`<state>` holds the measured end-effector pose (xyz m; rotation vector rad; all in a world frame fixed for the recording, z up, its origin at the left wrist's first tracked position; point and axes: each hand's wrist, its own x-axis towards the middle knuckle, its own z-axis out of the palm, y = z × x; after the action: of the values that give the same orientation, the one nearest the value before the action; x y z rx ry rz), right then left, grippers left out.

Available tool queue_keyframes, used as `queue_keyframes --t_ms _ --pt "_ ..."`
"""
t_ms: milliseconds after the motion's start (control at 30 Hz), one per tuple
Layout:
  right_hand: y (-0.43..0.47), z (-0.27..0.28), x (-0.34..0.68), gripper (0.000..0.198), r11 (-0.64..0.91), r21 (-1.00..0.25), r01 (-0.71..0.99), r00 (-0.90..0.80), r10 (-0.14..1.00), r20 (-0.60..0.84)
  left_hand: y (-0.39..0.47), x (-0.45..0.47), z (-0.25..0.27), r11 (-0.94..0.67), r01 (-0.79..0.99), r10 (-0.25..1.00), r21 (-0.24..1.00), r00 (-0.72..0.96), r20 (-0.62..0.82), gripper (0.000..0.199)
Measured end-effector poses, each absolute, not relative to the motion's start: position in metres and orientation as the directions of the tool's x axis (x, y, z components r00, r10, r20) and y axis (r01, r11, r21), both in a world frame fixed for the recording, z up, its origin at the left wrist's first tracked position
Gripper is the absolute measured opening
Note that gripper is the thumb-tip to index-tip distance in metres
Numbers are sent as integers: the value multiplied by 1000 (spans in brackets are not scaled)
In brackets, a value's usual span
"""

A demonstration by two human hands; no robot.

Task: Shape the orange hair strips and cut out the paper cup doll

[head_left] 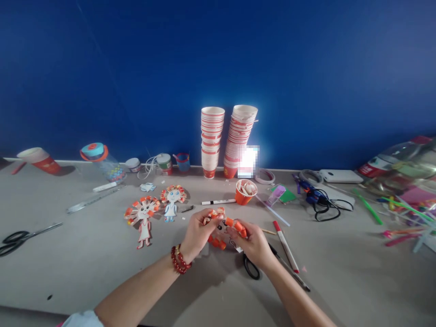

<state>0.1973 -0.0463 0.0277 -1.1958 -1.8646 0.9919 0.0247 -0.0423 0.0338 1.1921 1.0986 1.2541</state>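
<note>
Both hands hold a paper doll's head with curled orange paper strips round a white face with drawn eyes. My left hand pinches the strips on its left side, fingers closed. On the opposite side, my right hand grips the curled strips near the lower edge. Beneath the right hand lie black-handled scissors, partly covered. A red-capped marker rests to the right. Two finished-looking paper dolls, a larger one and a smaller one, lie flat on the left.
Two tall stacks of paper cups, left and right, stand against the blue wall. A small cup of scraps is in front. More scissors lie far left. A glue gun and a pile of straws occupy the right.
</note>
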Motion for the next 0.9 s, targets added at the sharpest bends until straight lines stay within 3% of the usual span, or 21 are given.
queue_keyframes --t_ms 400,900 --pt "-46 30 200 9 418 -811 409 -396 882 255 -48 25 39 -20 -133 999 991 24 23 24" --pt "-44 33 198 16 371 -826 424 -398 896 198 -47 33 35 155 -400 987 903 25 -158 19"
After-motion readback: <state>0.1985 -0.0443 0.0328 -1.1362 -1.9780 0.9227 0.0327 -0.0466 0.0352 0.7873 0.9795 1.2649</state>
